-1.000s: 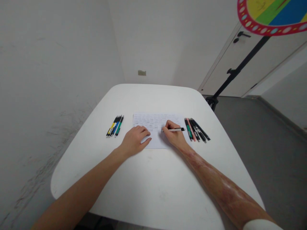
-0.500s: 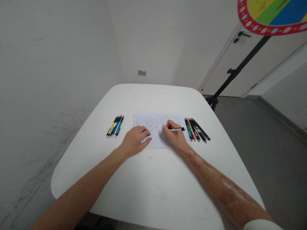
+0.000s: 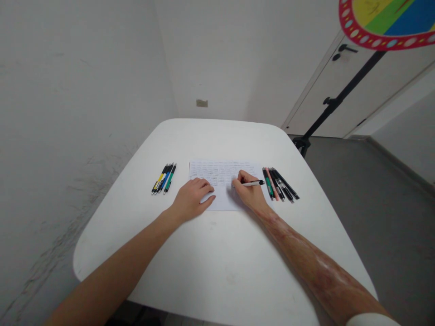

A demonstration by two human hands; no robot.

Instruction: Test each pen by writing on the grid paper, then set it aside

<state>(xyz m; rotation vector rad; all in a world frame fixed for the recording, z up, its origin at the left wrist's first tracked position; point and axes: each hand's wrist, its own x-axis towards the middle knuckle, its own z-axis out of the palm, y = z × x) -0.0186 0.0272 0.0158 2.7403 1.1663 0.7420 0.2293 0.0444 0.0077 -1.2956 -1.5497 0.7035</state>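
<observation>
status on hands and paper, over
Right hand gripping white pen over paper. Left hand on paper's left side. Paper flat, upper part written. Loose pens both sides, touching neither hand.

You have one sheet of paper (image 3: 224, 199), with one table (image 3: 217, 140) under it. Two hands of yours are at the sheet: one left hand (image 3: 193, 198), one right hand (image 3: 249, 190). One white pen (image 3: 253, 183) is over the sheet. Left of the sheet you have what looks like four pens (image 3: 165, 178). Right of it lie at least five more pens (image 3: 273, 183), overlapping too much for you to count surely. Far beyond the sheet, to its right, you have one multicoloured disc (image 3: 387, 22), one black stand (image 3: 340, 97) and one door (image 3: 367, 90).
</observation>
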